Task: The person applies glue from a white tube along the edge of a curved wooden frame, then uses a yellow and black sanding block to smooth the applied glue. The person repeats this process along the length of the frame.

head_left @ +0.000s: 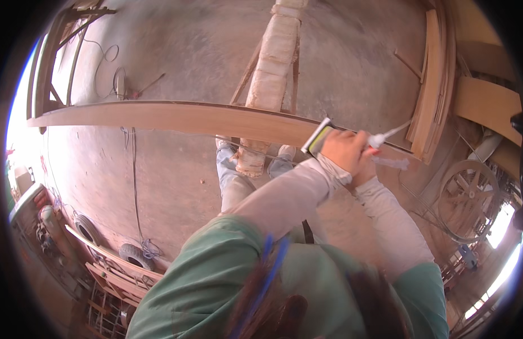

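Observation:
My left hand [341, 150] is closed around a squeeze bottle [317, 139] with a white base and a yellow-green and dark side. The bottle lies sideways above the right part of a long wooden board [176, 116]. Its white nozzle [394, 132] points to the right, with a bit of red beside its root. Close under the left hand, my right hand [363, 173] is closed against the bottle near the nozzle end; much of it is hidden. The board spans from far left to right, resting across a wrapped, pale beam [271, 68].
Wooden planks [431, 85] are stacked at the right, near a large spoked wheel [469, 192]. A wooden frame [52, 62] stands at the far left. Cables [135, 186] and tyres [136, 255] lie on the floor at left. My feet [224, 142] are below the board.

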`<control>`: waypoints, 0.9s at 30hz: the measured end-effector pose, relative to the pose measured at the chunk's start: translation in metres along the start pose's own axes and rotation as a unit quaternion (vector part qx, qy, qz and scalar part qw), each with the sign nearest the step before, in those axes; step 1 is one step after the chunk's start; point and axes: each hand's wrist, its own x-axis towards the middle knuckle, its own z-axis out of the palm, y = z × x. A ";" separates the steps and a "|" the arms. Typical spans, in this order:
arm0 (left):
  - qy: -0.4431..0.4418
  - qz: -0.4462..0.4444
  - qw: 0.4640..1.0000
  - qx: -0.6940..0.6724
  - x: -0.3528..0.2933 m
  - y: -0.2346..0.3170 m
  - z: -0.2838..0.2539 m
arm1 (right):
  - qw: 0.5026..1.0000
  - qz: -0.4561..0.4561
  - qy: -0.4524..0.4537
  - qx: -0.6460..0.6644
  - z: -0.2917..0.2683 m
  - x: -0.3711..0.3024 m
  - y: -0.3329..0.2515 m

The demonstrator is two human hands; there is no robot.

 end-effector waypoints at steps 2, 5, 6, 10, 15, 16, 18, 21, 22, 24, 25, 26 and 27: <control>0.003 0.007 1.000 -0.020 -0.006 0.000 -0.002 | 1.000 -0.018 0.006 -0.007 -0.008 -0.002 -0.004; 0.009 -0.012 1.000 -0.013 -0.013 -0.010 -0.029 | 0.999 -0.041 -0.006 0.000 -0.002 0.011 -0.032; 0.011 -0.024 1.000 -0.004 -0.015 -0.017 -0.045 | 0.999 -0.049 -0.015 0.003 0.003 0.021 -0.044; 0.058 -0.065 0.996 -0.011 -0.022 -0.047 -0.129 | 0.996 -0.080 -0.045 0.008 0.013 0.069 -0.116; 0.149 -0.072 0.984 0.071 -0.046 -0.110 -0.226 | 0.983 -0.155 -0.092 0.028 0.038 0.138 -0.223; 0.167 -0.095 0.980 0.043 -0.046 -0.125 -0.243 | 0.979 -0.178 -0.099 0.027 0.044 0.153 -0.239; 0.211 -0.106 0.970 0.063 -0.039 -0.138 -0.292 | 0.973 -0.190 -0.122 0.044 0.052 0.188 -0.284; 0.292 -0.157 0.943 -0.042 -0.052 -0.195 -0.344 | 0.948 -0.285 0.112 0.086 0.086 0.235 -0.347; 0.309 -0.175 0.931 -0.085 -0.058 -0.210 -0.368 | 0.965 -0.253 0.007 0.066 0.084 0.246 -0.375; 0.293 -0.160 0.930 -0.151 -0.047 -0.205 -0.406 | 0.968 -0.221 -0.048 0.107 0.098 0.268 -0.404; 0.283 -0.140 0.939 -0.138 -0.047 -0.209 -0.422 | 0.966 -0.203 -0.065 0.148 0.092 0.276 -0.419; 0.272 -0.119 0.947 -0.125 -0.045 -0.209 -0.427 | 0.961 -0.185 -0.082 0.189 0.086 0.279 -0.424; 0.272 -0.131 0.944 -0.131 -0.042 -0.206 -0.423 | 0.962 -0.172 -0.077 0.195 0.083 0.278 -0.419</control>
